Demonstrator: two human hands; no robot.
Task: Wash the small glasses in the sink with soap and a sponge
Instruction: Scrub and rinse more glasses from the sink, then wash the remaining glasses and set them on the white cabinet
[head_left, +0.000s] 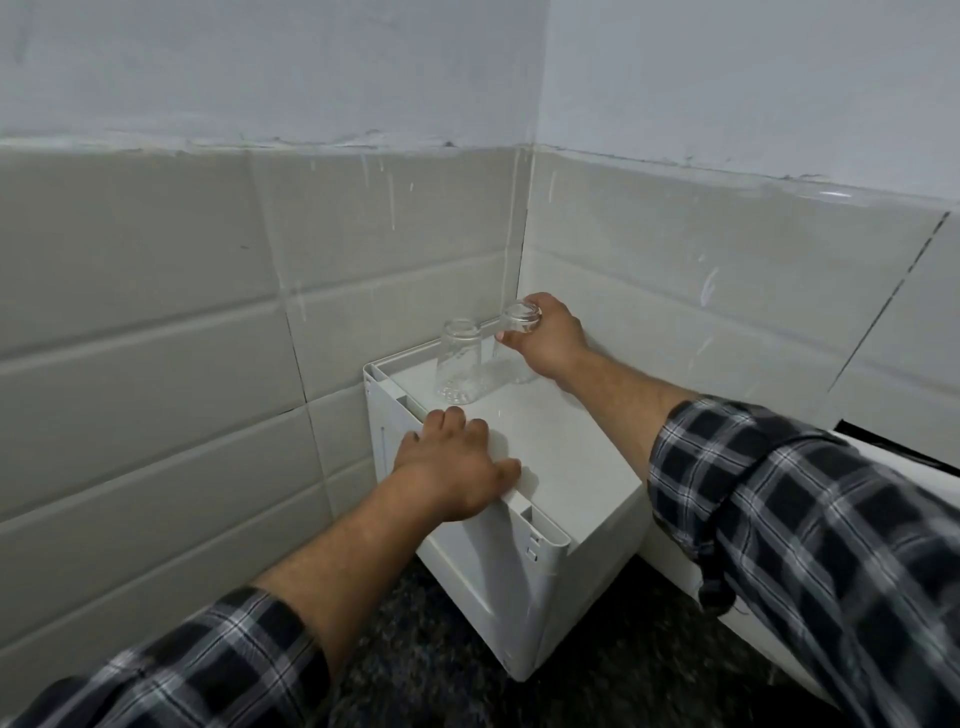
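Right hand (545, 340) gripping inverted glass (519, 332), second glass (460, 364) beside, white box (545, 457)

Soft, dim, even light; wide-angle bending at the edges, with slight blur throughout.

White box (561, 457), clear glasses (460, 364) — navy-and-white plaid sleeves (810, 519), grey tiles (156, 291).

No legible text, label, brand or number was recorded. Small marks on the box (483, 571) rim, at 5 o'clock, were too small to be read.
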